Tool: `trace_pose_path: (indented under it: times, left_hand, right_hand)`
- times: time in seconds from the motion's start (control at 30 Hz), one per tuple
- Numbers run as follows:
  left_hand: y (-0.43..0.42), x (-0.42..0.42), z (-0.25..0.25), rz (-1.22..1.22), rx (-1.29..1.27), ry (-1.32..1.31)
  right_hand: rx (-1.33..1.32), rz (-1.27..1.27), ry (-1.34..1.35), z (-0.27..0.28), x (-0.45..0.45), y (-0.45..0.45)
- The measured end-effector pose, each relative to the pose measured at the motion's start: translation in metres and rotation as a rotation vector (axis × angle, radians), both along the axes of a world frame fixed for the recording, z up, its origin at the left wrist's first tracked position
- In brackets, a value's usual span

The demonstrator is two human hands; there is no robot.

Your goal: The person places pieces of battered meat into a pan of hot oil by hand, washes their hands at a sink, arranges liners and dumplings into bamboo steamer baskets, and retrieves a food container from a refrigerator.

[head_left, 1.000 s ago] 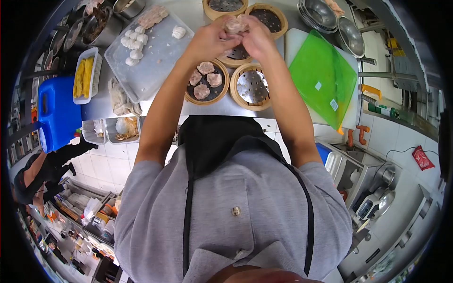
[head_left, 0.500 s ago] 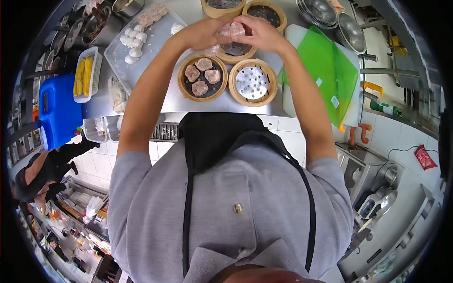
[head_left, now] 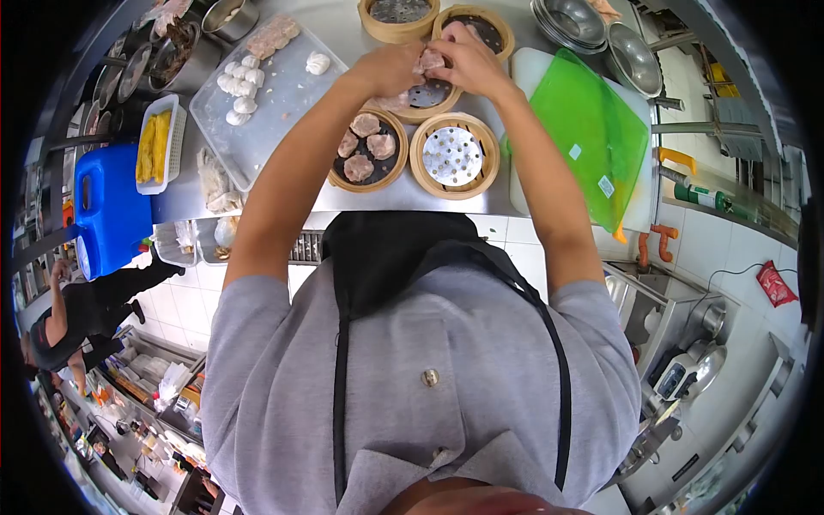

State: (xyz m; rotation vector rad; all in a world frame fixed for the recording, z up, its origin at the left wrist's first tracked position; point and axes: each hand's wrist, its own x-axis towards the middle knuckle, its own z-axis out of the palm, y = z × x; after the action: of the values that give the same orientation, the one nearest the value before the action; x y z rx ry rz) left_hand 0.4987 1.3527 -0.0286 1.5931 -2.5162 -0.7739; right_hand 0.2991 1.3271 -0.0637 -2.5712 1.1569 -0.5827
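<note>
My left hand [head_left: 393, 70] and my right hand [head_left: 468, 62] meet over a bamboo steamer [head_left: 429, 112]. Between their bent fingers is a pinkish dumpling [head_left: 431, 60], which both hands grip. Several similar dumplings [head_left: 381, 146] lie in the steamer at the lower left, on a dark perforated liner. The steamer beside it [head_left: 417, 163] holds a shiny perforated metal disc [head_left: 452, 156] with no dumpling on it. Two more steamers stand behind my hands, one [head_left: 398, 33] at the back and one [head_left: 508, 43] to its right, partly behind my right hand.
At left a translucent tray [head_left: 296, 94] holds white dumplings [head_left: 240, 81] and pink ones [head_left: 273, 36]. Beyond are a yellow-filled basket [head_left: 172, 146] and a blue jug [head_left: 107, 202]. A green sheet [head_left: 584, 129] covers a white board at right. Metal bowls [head_left: 635, 60] stand behind. Another person [head_left: 86, 309] is at far left.
Both hands have shifted slightly, and the fingers now close more tightly round the dumpling. The white dumpling on the tray is uncovered again. The person at far left has raised an arm.
</note>
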Motion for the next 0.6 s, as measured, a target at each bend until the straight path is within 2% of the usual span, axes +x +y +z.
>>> trace_pose_path:
  times: [0.13, 0.27, 0.33, 0.37, 0.4, 0.43, 0.5, 0.53, 0.6]
  left_hand:
    - [-0.010, -0.005, -0.008, 0.078, 0.000, -0.219]
    - [-0.005, 0.003, 0.001, 0.101, -0.022, -0.211]
    - [-0.004, 0.014, 0.005, 0.188, -0.022, -0.006]
    - [-0.004, 0.016, 0.008, 0.187, -0.024, -0.012]
    - [-0.003, 0.019, 0.011, 0.444, 0.149, 0.309]
    - [-0.003, 0.022, 0.013, 0.697, 0.321, 0.636]
    - [-0.004, 0.021, 0.007, 0.638, 0.348, 0.729]
    - [-0.001, 0.020, 0.002, 0.575, 0.384, 0.818]
    - [0.004, 0.020, 0.013, 0.601, 0.439, 0.842]
  right_hand:
    - [-0.026, 0.068, 0.041, -0.014, 0.002, -0.005]
    - [-0.097, -0.037, 0.046, -0.010, 0.001, 0.003]
    - [-0.103, -0.070, 0.013, -0.009, 0.001, 0.011]
    - [-0.134, -0.061, -0.131, -0.007, 0.004, 0.018]
    - [-0.163, -0.049, -0.275, 0.000, 0.010, 0.028]
    - [-0.165, -0.045, -0.280, 0.007, 0.018, 0.041]
    - [0.253, 0.128, -0.597, 0.037, 0.035, 0.065]
    - [0.315, 0.136, -0.583, 0.040, 0.037, 0.063]
    - [0.423, 0.099, -0.532, 0.038, 0.033, 0.054]
